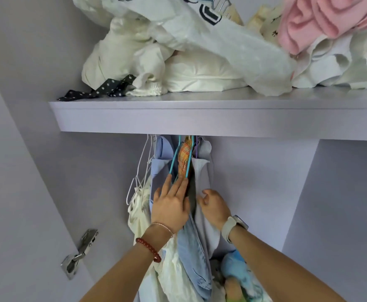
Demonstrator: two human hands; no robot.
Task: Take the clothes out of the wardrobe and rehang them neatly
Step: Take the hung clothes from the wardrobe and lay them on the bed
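Note:
Several garments hang bunched under the lilac wardrobe shelf (200, 120). My left hand (170, 203) lies flat with straight fingers against a light blue shirt (159, 168), fingertips touching a teal hanger (174, 158) that carries an orange plaid garment (184, 158). My right hand (213, 207) grips the edge of a pale grey ribbed garment (202, 171) on a purple hanger (196, 147). A cream garment (138, 212) on white wire hangers (144, 168) hangs at the left. The rail is hidden behind the shelf front.
On the shelf sits a heap of white clothes (178, 68), a pink garment (322, 20) and a dark polka-dot strip (104, 88). A metal door hinge (80, 251) is at lower left. Blue and mixed clothes (237, 273) lie at the bottom. A side panel (298, 192) stands to the right.

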